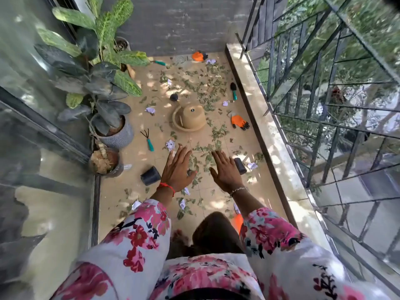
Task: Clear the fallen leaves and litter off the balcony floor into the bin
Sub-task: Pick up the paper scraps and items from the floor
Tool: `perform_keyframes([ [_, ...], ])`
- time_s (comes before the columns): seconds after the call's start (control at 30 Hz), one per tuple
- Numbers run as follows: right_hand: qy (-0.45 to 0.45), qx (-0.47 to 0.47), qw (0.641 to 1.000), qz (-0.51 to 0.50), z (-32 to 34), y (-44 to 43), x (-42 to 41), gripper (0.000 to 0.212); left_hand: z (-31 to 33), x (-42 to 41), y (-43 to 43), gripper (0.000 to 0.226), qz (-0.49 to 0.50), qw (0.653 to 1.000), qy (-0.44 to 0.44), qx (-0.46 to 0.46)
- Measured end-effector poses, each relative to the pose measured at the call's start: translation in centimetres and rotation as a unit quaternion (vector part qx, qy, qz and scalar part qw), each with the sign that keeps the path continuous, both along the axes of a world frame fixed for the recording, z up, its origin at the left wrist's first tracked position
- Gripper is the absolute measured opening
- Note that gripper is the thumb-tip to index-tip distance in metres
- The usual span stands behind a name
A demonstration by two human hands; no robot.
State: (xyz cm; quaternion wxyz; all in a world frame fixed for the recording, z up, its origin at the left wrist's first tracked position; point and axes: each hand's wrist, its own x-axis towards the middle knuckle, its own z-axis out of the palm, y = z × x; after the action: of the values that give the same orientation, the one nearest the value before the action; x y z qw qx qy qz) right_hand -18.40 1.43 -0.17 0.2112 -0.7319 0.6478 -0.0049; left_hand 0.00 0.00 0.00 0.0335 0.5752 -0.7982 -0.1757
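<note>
Dry green leaves [195,87] lie scattered over the beige balcony floor [138,180], thickest in the far half and around my hands. Crumpled white paper scraps [170,145] lie among them, one more scrap [150,110] further left. My left hand [176,168] and my right hand [226,169] are stretched out side by side above the floor, backs up, fingers straight, holding nothing. No bin is in view.
An overturned tan pot on its saucer [190,119] sits mid-floor. Small black pots [150,175], [240,166], hand tools [149,142], [233,90] and orange gloves [239,122], [198,56] lie around. Potted plants [114,131] line the left; a ledge [270,135] with railing runs right.
</note>
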Motion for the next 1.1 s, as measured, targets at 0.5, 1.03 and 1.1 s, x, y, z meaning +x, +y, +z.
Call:
perform_keyframes([
  [0.5,-0.014,0.062,0.997,-0.048,-2.8,-13.5,-5.6,0.059,-3.1,-4.0,-14.3,0.064,-0.021,0.996,-0.032,0.077],
  [1.03,0.028,0.064,0.997,-0.024,-0.6,-42.1,-18.3,0.046,0.2,-18.0,-43.0,0.037,0.004,0.995,0.032,0.098],
  [1.1,0.021,0.069,0.997,-0.024,-0.5,-45.8,-18.9,0.047,0.3,-18.5,-46.5,0.041,0.006,0.994,0.042,0.104],
])
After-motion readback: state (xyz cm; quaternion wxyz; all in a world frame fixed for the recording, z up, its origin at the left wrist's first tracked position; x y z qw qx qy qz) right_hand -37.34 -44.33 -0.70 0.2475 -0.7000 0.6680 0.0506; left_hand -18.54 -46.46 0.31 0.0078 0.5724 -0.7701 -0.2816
